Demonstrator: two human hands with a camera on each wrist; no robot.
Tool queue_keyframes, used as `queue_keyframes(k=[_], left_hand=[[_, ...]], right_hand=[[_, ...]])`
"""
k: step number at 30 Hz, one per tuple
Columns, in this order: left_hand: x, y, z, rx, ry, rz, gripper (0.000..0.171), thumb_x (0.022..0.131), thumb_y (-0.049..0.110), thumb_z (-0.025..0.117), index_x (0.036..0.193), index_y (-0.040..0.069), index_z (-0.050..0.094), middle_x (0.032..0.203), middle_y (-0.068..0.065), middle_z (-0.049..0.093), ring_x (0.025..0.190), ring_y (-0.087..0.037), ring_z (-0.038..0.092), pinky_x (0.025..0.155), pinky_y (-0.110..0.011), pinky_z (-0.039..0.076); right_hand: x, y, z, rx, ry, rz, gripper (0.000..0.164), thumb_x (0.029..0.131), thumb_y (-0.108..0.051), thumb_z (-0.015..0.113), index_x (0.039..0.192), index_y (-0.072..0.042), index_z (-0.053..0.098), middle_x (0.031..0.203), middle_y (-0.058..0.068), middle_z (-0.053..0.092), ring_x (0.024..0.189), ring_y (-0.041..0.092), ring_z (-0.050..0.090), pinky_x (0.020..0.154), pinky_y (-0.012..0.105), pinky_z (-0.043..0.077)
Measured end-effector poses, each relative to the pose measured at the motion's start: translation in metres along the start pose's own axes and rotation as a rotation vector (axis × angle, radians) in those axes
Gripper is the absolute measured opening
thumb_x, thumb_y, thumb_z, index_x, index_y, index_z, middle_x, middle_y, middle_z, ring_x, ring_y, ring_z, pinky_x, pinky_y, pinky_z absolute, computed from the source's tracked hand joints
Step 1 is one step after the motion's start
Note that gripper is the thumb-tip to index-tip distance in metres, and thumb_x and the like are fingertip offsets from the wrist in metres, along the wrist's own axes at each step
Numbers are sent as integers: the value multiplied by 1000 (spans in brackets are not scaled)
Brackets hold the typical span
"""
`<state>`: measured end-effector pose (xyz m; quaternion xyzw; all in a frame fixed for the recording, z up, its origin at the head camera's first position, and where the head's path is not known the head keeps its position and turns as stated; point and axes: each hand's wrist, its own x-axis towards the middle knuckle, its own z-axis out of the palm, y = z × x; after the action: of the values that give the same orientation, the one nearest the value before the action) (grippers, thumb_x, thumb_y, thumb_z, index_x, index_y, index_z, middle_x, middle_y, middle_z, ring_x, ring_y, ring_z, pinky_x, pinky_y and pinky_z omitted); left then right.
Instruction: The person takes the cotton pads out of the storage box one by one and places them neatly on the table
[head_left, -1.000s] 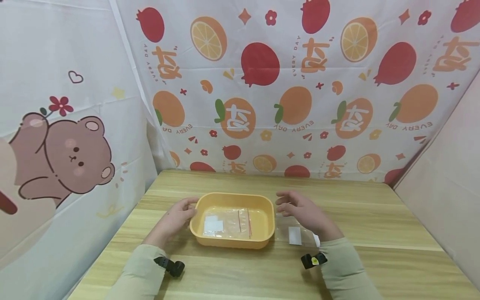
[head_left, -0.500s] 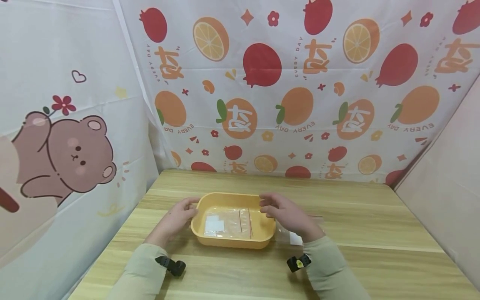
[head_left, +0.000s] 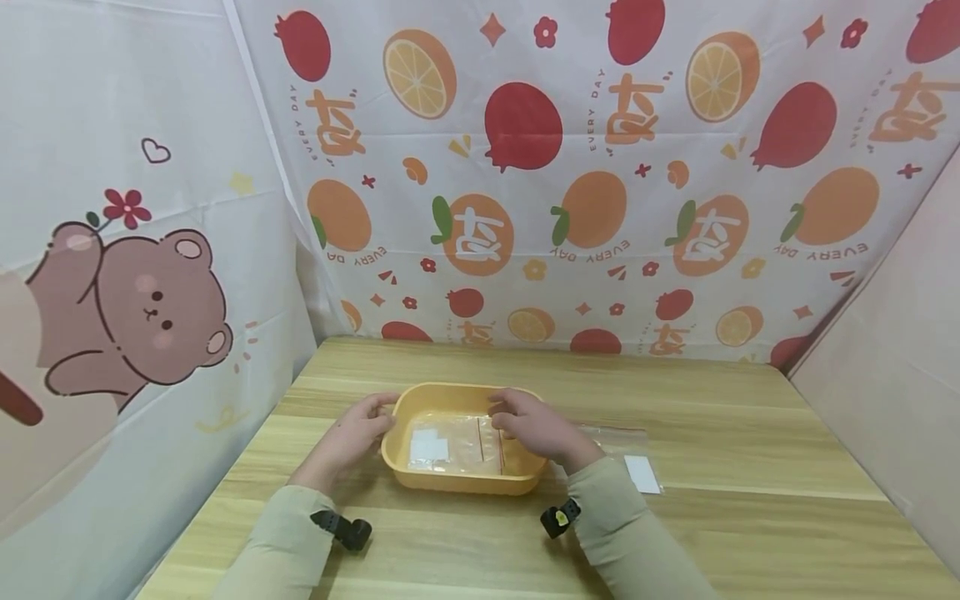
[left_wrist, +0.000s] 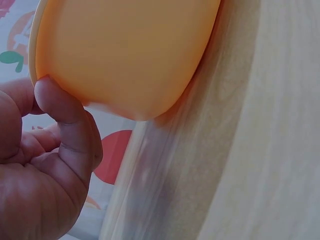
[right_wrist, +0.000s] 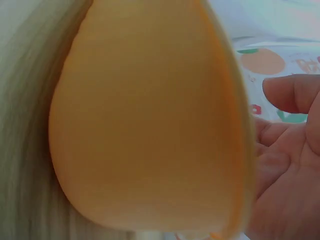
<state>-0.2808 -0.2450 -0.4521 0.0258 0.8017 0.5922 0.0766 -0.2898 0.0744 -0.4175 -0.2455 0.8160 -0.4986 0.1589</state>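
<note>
A yellow plastic basin (head_left: 465, 483) sits on the wooden table. In it lie clear zip bags (head_left: 457, 454) with red seal lines and white rectangles; they look like two overlapping. My left hand (head_left: 352, 442) holds the basin's left end, thumb and fingers at the rim; the left wrist view shows the thumb (left_wrist: 60, 102) against the outer wall. My right hand (head_left: 536, 425) reaches over the basin's right rim, fingers loosely bent above the bags' sealed end. In the right wrist view its thumb (right_wrist: 287, 94) stands apart from the fingers, which the basin wall partly hides.
Another clear zip bag (head_left: 611, 437) with a white rectangle (head_left: 642, 474) lies on the table (head_left: 720, 433) right of the basin, partly behind my right wrist. A fruit-print cloth (head_left: 585, 275) hangs at the back. A bear-print cloth (head_left: 247, 233) hangs at the left.
My right hand has moved left from beside the basin, over its right rim, to above the bags inside. More of the table bag shows now. My left hand has stayed at the rim.
</note>
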Motion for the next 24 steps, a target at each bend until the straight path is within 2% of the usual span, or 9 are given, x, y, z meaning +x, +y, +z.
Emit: queue_keyframes(k=[3,6,10,13,16,19,24], left_hand=[[1,-2,0,0,3,7,50,102,9,50,150,-2,40,107,-17,55,79,-21,56,61,-30,51],[2,-2,0,-7,5,7,49,102,8,50,149,-2,40,109,-18,56,80,-22,57,60,-29,51],[2,0,1,-12,1,5,49,102,9,50,149,-1,40,109,-19,56,80,-22,56,61,-29,51],[0,1,1,-16,-8,4,50,102,10,50,150,-1,40,110,-19,56,79,-21,55,61,-29,51],[0,2,2,-27,-8,-1,51,102,9,51,150,-1,39,107,-18,55,77,-20,54,60,-29,50],[1,2,1,-36,-6,-4,50,102,8,50,150,-1,39,105,-17,53,74,-19,52,59,-28,49],[0,0,1,-32,-3,-1,50,101,7,49,149,-2,39,104,-16,52,73,-19,51,58,-28,49]], right_hand=[[7,3,6,4,3,-6,48,104,-14,48,148,5,43,139,28,53,120,37,58,95,49,53],[13,6,12,17,14,22,49,104,-13,47,148,6,40,133,28,56,113,37,62,91,48,54],[18,7,19,36,25,67,50,104,-12,47,149,7,38,113,24,62,88,31,65,73,43,57],[19,8,23,50,26,102,51,102,-10,48,149,7,37,105,22,61,72,25,58,59,39,54],[21,9,27,45,39,136,52,102,-12,49,149,6,38,109,21,60,74,25,58,57,36,52],[23,9,30,16,62,148,51,102,-14,51,148,5,40,111,18,60,85,26,59,60,35,51],[25,9,33,17,61,157,50,102,-16,51,147,4,42,110,16,60,84,27,60,59,35,50]])
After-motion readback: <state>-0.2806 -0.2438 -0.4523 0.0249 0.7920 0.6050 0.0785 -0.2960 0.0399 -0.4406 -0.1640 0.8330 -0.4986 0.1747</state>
